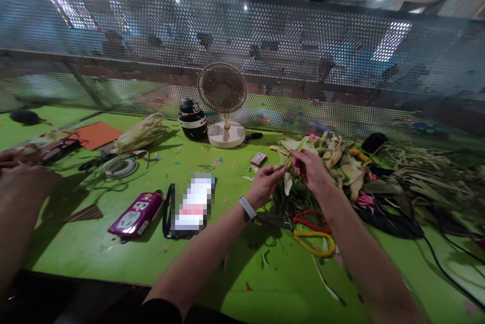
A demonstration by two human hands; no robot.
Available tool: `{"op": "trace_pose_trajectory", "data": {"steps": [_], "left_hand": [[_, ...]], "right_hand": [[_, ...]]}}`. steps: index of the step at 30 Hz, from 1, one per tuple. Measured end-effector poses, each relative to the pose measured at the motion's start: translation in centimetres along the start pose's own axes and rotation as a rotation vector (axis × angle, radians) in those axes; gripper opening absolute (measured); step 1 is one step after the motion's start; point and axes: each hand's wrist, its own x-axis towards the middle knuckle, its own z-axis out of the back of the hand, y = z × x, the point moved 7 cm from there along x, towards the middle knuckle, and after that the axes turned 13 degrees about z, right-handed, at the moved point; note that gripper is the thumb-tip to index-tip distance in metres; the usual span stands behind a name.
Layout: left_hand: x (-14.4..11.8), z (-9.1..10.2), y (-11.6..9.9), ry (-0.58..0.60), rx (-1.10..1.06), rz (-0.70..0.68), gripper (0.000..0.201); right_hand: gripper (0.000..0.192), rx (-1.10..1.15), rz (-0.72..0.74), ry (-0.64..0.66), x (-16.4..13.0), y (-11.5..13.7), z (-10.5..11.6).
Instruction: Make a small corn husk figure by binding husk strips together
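Observation:
Above the pile at right centre, my left hand (265, 185) and my right hand (311, 171) are close together. Both have fingers pinched on a thin pale-green husk strip (288, 161); its exact ends are hidden by the fingers. A white band is around my left wrist. Under and behind the hands lies a heap of pale husks (354, 175), with dark green fibres (282, 202) in front. Scissors (311, 253) with one red and one yellow handle lie just below my hands, blades pointing left.
A fan (226, 134), black jug (193, 121) and small red box (258, 158) stand beyond. Left are a phone (194, 202), purple power strip (137, 215), tape roll (121, 168) and a co-worker's hand (28, 182). A black cable (441, 258) runs at right; a perforated screen (280, 46) closes the back.

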Motion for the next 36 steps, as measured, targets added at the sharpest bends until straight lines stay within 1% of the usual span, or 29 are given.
{"op": "trace_pose_trajectory", "data": {"steps": [2, 5, 8, 10, 11, 12, 13, 14, 15, 16, 17, 18, 20, 22, 24, 26, 28, 30, 32, 33, 34, 36], "left_hand": [[0.0, -0.1, 0.1, 0.012, 0.003, 0.015, 0.025], [0.0, -0.1, 0.1, 0.019, 0.0, 0.012, 0.025], [0.2, 0.1, 0.2, 0.028, -0.016, 0.011, 0.027], [0.4, 0.4, 0.1, -0.006, -0.021, 0.001, 0.028], [0.5, 0.7, 0.0, -0.034, -0.025, -0.019, 0.029], [0.5, 0.9, -0.3, -0.064, -0.032, -0.046, 0.029], [0.5, 1.1, -0.5, -0.092, -0.046, -0.075, 0.029], [0.5, 1.3, -0.8, -0.115, -0.066, -0.101, 0.029], [0.4, 1.4, -1.0, -0.132, -0.087, -0.118, 0.029], [0.4, 1.4, -1.2, -0.145, -0.106, -0.126, 0.029], [0.4, 1.4, -1.4, -0.155, -0.12, -0.129, 0.028], [0.4, 1.4, -1.5, -0.163, -0.128, -0.129, 0.028], [0.4, 1.4, -1.7, -0.176, -0.134, -0.132, 0.026], [0.5, 1.6, -1.9, -0.204, -0.141, -0.134, 0.024], [0.5, 1.8, -2.0, -0.231, -0.159, -0.139, 0.022], [0.5, 2.0, -2.0, -0.235, -0.175, -0.134, 0.021], [0.5, 1.9, -2.0, -0.213, -0.178, -0.113, 0.018], [0.4, 1.5, -2.0, -0.166, -0.166, -0.077, 0.013], [0.2, 0.9, -2.1, -0.092, -0.132, -0.053, 0.014], [0.1, 0.5, -2.1, -0.054, -0.107, -0.048, 0.017], [0.0, 0.2, -2.1, -0.021, -0.08, -0.052, 0.022], [0.0, 0.1, -1.9, -0.006, -0.048, -0.074, 0.032]], "right_hand": [[0.034, -0.044, 0.02, -0.018, -0.1, 0.1, 0.1], [0.034, -0.13, 0.129, 0.009, 0.0, 0.6, -0.1], [0.031, -0.289, 0.304, 0.034, 0.1, 1.8, 0.0], [0.025, -0.424, 0.469, 0.082, -0.4, 3.4, -0.2], [0.021, -0.495, 0.551, 0.15, -0.8, 4.1, -0.6], [0.017, -0.56, 0.615, 0.266, -1.4, 4.6, -1.4], [0.012, -0.621, 0.647, 0.426, -2.1, 4.7, -2.3], [0.011, -0.682, 0.643, 0.612, -2.9, 4.3, -3.4], [0.013, -0.743, 0.608, 0.797, -3.8, 3.5, -4.2], [0.017, -0.807, 0.56, 0.951, -4.6, 2.4, -4.8], [0.02, -0.881, 0.518, 1.049, -5.1, 1.4, -5.1], [0.023, -0.966, 0.489, 1.096, -5.3, 0.5, -5.2], [0.022, -1.132, 0.47, 1.083, -5.2, -0.7, -5.3], [0.02, -1.214, 0.471, 1.059, -5.0, -1.2, -5.3], [0.025, -1.18, 0.455, 1.084, -5.2, -1.2, -5.3], [0.031, -1.092, 0.392, 1.114, -5.3, -0.9, -4.9], [0.031, -1.029, 0.33, 1.083, -4.8, -0.6, -4.3], [0.021, -1.033, 0.338, 0.966, -3.7, 0.1, -3.5], [0.013, -1.084, 0.429, 0.789, -2.6, 1.3, -2.9], [0.013, -1.11, 0.499, 0.686, -2.3, 2.1, -2.6], [0.016, -1.132, 0.587, 0.572, -2.1, 3.0, -2.5], [0.03, -1.151, 0.778, 0.367, -2.5, 4.7, -2.6]]}}
